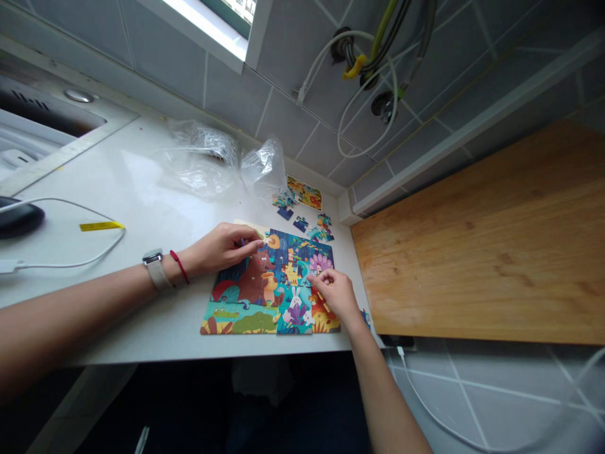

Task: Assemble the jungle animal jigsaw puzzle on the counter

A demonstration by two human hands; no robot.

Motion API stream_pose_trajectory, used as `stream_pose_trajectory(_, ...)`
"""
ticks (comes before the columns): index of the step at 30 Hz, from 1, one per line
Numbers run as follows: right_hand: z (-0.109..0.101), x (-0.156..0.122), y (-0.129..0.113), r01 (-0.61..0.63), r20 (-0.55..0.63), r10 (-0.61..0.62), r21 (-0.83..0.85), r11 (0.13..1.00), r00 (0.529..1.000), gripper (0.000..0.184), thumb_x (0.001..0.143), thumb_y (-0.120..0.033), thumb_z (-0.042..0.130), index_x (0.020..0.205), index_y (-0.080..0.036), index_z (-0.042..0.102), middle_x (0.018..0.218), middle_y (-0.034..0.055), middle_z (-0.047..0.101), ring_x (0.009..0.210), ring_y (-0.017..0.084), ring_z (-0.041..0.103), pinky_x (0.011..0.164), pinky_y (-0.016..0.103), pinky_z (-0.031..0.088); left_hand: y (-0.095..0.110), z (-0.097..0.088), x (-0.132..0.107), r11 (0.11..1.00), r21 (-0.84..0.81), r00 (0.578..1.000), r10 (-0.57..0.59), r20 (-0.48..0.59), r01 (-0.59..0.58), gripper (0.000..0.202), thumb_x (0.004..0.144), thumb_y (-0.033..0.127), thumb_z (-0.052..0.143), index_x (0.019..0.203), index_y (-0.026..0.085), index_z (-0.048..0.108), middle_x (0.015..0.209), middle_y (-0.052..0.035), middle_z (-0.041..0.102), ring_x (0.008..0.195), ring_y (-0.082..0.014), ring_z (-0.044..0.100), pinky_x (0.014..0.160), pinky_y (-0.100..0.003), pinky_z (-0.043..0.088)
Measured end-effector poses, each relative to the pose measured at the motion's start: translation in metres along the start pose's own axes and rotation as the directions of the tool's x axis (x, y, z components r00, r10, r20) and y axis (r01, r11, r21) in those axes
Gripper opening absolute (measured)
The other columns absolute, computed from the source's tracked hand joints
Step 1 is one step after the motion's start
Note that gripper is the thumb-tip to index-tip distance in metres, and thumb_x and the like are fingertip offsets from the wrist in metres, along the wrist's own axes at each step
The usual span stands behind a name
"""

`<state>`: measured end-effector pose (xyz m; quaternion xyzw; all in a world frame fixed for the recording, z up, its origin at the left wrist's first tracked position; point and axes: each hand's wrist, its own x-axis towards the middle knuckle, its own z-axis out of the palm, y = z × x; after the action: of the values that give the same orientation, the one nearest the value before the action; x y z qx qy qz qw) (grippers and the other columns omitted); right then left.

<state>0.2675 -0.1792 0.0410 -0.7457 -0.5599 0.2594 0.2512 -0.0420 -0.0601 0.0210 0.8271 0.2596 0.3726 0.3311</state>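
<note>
On the white countertop lies a colourful animal jigsaw puzzle, mostly joined, showing a brown bear, rabbits and a peacock. My right hand is at its right side, thumb and fingers pinched on a small teal puzzle piece over the picture. My left hand rests at the puzzle's upper left, its fingers curled and the thumb against them. Whether anything is between those fingers is hidden. Loose puzzle pieces lie beyond the puzzle's upper right edge, beside a small picture card.
Crumpled clear plastic bags lie near the tiled wall. A wooden board borders the counter on the right. At left are a white cable, a black rounded object and a sink edge. Hoses hang on the wall.
</note>
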Motion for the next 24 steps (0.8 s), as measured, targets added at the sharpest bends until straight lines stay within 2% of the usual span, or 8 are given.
stream_pose_trajectory(3,-0.002,0.011,-0.010,0.023,0.084,-0.011,-0.139,0.990,0.996,0.046,0.073,-0.060,0.080,0.057,-0.023,0.058,0.053,-0.0023,0.059,0.053,0.015,0.052,0.052,0.025,0.035,0.002,-0.001,0.000,1.000,0.003,1.000,-0.002,0.007,0.002,0.038,0.103,0.039,0.053,0.074,0.018,0.065,0.063,0.0009,0.059,0.057,-0.0102,0.047,0.057,-0.023,0.041)
stream_pose_trajectory(6,-0.003,0.025,-0.016,0.022,0.200,0.034,-0.271,0.962,0.979,0.042,0.071,-0.052,0.084,0.056,-0.023,0.057,0.053,-0.0028,0.061,0.053,0.014,0.054,0.050,0.024,0.032,0.002,-0.001,0.001,1.000,0.002,1.000,-0.009,0.014,0.008,0.037,0.103,0.039,0.053,0.074,0.018,0.064,0.064,0.0012,0.059,0.057,-0.0102,0.048,0.057,-0.023,0.042)
stream_pose_trajectory(11,-0.004,0.041,-0.018,0.025,0.329,0.097,-0.347,0.937,0.939,0.047,0.072,-0.048,0.084,0.051,-0.023,0.051,0.047,-0.0046,0.056,0.049,0.013,0.049,0.049,0.025,0.029,-0.001,0.001,0.000,1.000,0.000,1.000,-0.021,0.010,0.021,0.037,0.103,0.038,0.054,0.074,0.018,0.064,0.063,0.0020,0.059,0.057,-0.0100,0.048,0.058,-0.023,0.041)
stream_pose_trajectory(19,-0.004,0.041,-0.015,-0.026,0.303,0.137,-0.345,0.938,0.943,0.053,0.066,-0.055,0.086,0.048,-0.024,0.048,0.042,-0.0056,0.049,0.046,0.012,0.044,0.048,0.026,0.025,0.000,0.000,0.000,0.999,-0.026,0.999,-0.033,0.006,0.033,0.036,0.101,0.040,0.056,0.076,0.018,0.066,0.061,0.0020,0.061,0.055,-0.0096,0.050,0.056,-0.022,0.041)
stream_pose_trajectory(24,-0.004,0.035,-0.008,-0.058,0.228,0.111,-0.229,0.972,0.967,0.056,0.065,-0.058,0.087,0.048,-0.024,0.045,0.044,-0.0058,0.047,0.048,0.012,0.043,0.050,0.025,0.027,-0.002,0.000,0.000,1.000,-0.021,1.000,-0.023,-0.007,0.023,0.037,0.102,0.041,0.055,0.078,0.017,0.069,0.065,0.0005,0.064,0.057,-0.0100,0.052,0.057,-0.021,0.042)
